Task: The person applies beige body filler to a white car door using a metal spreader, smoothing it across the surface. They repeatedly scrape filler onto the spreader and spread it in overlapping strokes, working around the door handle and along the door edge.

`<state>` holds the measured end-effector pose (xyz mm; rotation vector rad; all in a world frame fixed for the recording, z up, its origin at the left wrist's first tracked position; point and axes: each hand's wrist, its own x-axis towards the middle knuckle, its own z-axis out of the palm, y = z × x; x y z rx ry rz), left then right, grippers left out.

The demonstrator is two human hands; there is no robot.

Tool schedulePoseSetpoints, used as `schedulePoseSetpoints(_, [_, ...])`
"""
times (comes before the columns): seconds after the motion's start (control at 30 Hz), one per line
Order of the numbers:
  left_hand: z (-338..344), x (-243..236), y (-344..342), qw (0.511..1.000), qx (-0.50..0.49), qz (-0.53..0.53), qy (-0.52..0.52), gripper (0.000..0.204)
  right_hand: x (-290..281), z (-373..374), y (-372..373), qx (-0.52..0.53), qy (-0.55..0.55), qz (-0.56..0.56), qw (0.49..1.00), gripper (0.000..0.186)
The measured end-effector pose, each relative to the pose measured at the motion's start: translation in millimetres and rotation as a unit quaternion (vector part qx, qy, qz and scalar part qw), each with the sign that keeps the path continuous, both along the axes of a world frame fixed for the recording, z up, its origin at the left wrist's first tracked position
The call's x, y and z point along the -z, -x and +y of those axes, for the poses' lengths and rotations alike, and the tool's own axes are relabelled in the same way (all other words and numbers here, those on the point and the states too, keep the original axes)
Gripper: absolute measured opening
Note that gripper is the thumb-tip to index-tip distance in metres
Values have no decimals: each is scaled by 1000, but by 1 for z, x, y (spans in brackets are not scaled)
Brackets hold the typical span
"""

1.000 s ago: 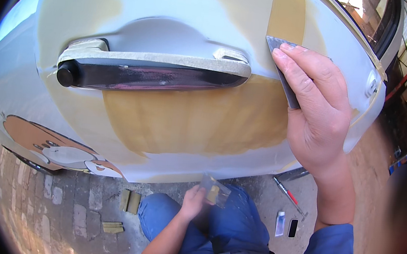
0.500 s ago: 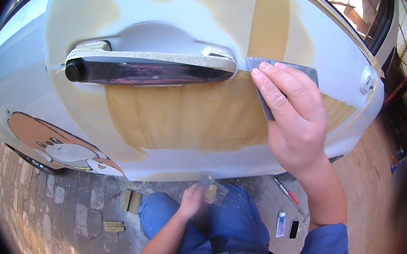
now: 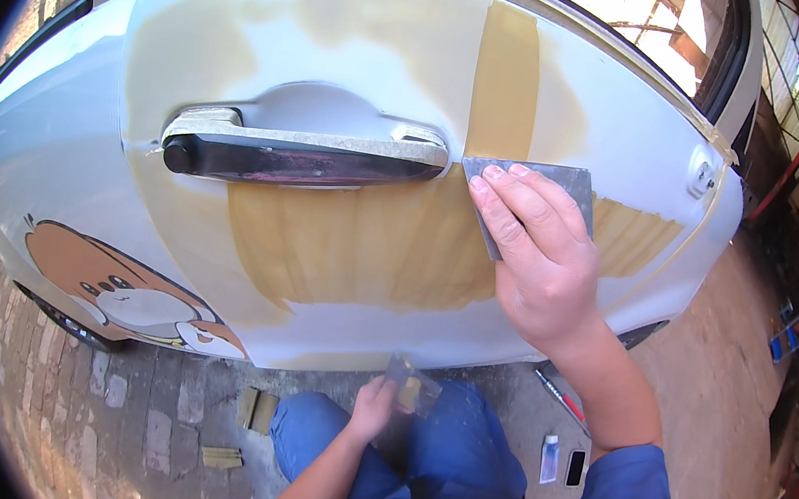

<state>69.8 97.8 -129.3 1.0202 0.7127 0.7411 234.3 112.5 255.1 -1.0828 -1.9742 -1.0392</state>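
In front of me is a white car door [image 3: 631, 118] with yellowish putty patches [image 3: 352, 234]. My right hand [image 3: 550, 267] is closed on a grey putty spreader [image 3: 573, 183], a thin flat blade. Its fingers press the blade against the door, right of the black-and-pale door handle [image 3: 316, 163] and at the lower end of an upright yellow band [image 3: 506, 79]. Low over my lap, my left hand [image 3: 371, 409] grips a clear palette [image 3: 426, 383] with a dab of yellowish putty on it. The fingers partly hide both tools' held ends.
A cartoon animal sticker [image 3: 124, 292] covers the door's lower left. On the ground at right lie a red-and-silver pen-like tool [image 3: 565, 399], a small clear bottle [image 3: 549, 459] and a black phone [image 3: 575, 468]. Yellowish blocks [image 3: 257, 411] rest on the paving at left.
My right hand has slid the spreader a little down the door. The view has tilted up slightly, showing more of the window. My left hand still holds the palette over my lap.
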Motion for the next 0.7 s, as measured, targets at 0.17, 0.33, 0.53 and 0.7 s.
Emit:
schedulePoseSetpoints(0.17, [-1, 1, -1, 1000, 3, -30, 8, 35, 12, -5, 4, 9, 12, -7, 1000, 45])
schedulePoseSetpoints(0.33, [2, -1, 4, 999, 20, 10, -28, 37, -4, -23, 11, -13, 55, 20, 998, 42])
schedulePoseSetpoints(0.53, [8, 8, -6, 1000, 9, -2, -3, 35, -88, -35, -15, -11, 30, -4, 999, 41])
schedulePoseSetpoints(0.7, [9, 14, -10, 998, 27, 51, -10, 33, -122, -5, -24, 7, 41, 14, 999, 32])
